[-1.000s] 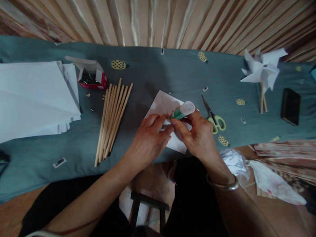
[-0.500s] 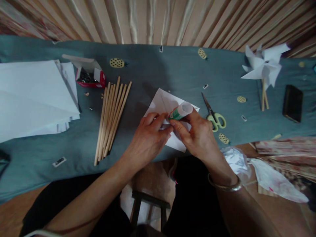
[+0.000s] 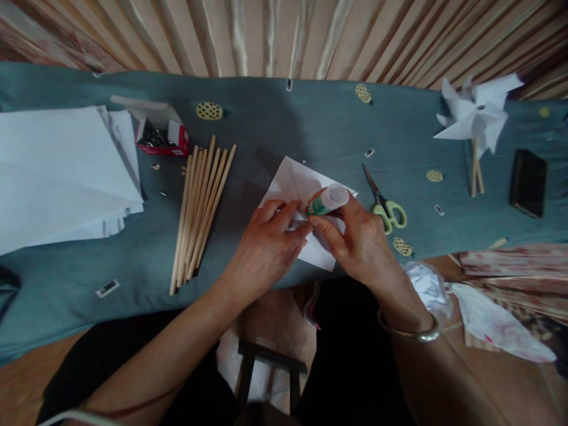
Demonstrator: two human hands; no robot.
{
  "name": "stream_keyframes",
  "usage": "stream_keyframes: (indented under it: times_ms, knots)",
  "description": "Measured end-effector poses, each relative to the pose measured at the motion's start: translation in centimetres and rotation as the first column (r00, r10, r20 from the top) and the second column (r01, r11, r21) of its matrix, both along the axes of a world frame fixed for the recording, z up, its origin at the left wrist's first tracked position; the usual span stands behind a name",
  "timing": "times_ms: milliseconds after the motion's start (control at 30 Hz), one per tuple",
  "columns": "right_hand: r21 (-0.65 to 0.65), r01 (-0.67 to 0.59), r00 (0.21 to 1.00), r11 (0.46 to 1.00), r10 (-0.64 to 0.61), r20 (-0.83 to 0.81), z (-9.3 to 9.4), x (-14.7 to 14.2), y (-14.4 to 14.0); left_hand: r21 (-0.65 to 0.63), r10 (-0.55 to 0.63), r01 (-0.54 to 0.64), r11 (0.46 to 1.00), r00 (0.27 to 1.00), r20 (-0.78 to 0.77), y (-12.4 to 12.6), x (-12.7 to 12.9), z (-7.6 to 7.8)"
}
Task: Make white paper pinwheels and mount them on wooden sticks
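Glue stick (image 3: 327, 200) lies gripped in right hand (image 3: 361, 239), long axis tilted up-right, tip down beside left hand (image 3: 266, 245) fingers pinning the paper square (image 3: 297, 180).

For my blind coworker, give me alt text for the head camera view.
A right hand presses a glue stick onto a square of white paper that the left hand pins to a teal cloth. Wooden sticks lie left, scissors right.
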State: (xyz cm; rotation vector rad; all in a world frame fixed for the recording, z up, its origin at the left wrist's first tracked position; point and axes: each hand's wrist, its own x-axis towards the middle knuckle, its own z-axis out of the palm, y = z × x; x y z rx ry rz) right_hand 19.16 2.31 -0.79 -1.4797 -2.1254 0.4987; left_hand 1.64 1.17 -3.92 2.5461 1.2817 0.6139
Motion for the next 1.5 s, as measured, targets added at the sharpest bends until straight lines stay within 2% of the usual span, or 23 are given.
stream_keyframes:
  times_ms: [267, 400, 500, 600, 733, 833, 900, 1067, 1167, 1300, 1400, 1500]
  knots:
    - [0.052, -0.051, 0.998, 0.997, 0.049, 0.036, 0.0, -0.2, -0.3, -0.006, -0.005, 0.005, 1.000, 1.000, -0.012, 0.0, 0.0, 0.1]
    - [0.099, 0.025, 0.999, 0.995, -0.028, 0.032, 0.1, 0.1, -0.4, -0.002, 0.009, -0.009, 1.000, 1.000, -0.003, 0.0, 0.0, -0.1]
    - [0.117, 0.196, 0.975, 0.974, -0.180, -0.132, 0.1, 0.9, -0.1, 0.004, 0.011, -0.011, 1.000, 1.000, -0.007, 0.0, 0.1, -0.2]
    - [0.042, 0.281, 0.886, 0.959, -0.242, -0.395, -0.3, 1.7, 0.7, -0.003, 0.002, -0.001, 1.000, 1.000, 0.014, 0.0, 0.0, -0.1]
    - [-0.162, 0.220, 0.738, 0.962, -0.273, -0.617, -0.8, 2.3, 1.3, -0.042, 0.037, -0.029, 0.999, 0.982, 0.185, 0.0, -0.5, 0.5]
    - [-0.349, 0.146, 0.566, 0.926, -0.367, -0.738, -0.6, 1.5, 1.0, -0.176, 0.145, -0.089, 0.980, 0.928, 0.342, -0.3, -0.9, 1.0]
    - [-0.440, 0.071, 0.461, 0.895, -0.420, -0.781, -0.3, 0.5, 0.6, -0.270, 0.198, -0.087, 0.959, 0.887, 0.417, -0.5, -1.1, 1.2]
    - [-0.525, -0.126, 0.306, 0.842, -0.470, -0.828, 0.1, -2.5, -0.6, -0.322, 0.224, -0.058, 0.945, 0.831, 0.509, -1.1, -1.2, 1.0]
    - [-0.522, -0.164, 0.268, 0.837, -0.472, -0.840, 0.0, -3.5, -1.0, -0.324, 0.236, -0.059, 0.944, 0.808, 0.540, -1.4, -1.4, 0.9]
    - [-0.552, -0.214, 0.271, 0.806, -0.494, -0.826, 0.2, -4.0, -1.5, -0.324, 0.236, -0.043, 0.945, 0.776, 0.585, -1.8, -1.9, 0.8]
    - [-0.566, -0.226, 0.293, 0.793, -0.499, -0.815, 0.3, -4.2, -1.8, -0.312, 0.223, -0.041, 0.949, 0.788, 0.574, -2.1, -2.2, 0.8]
    - [-0.549, -0.227, 0.322, 0.805, -0.470, -0.822, 0.2, -4.4, -2.1, -0.295, 0.203, -0.040, 0.955, 0.814, 0.544, -2.4, -2.5, 0.9]
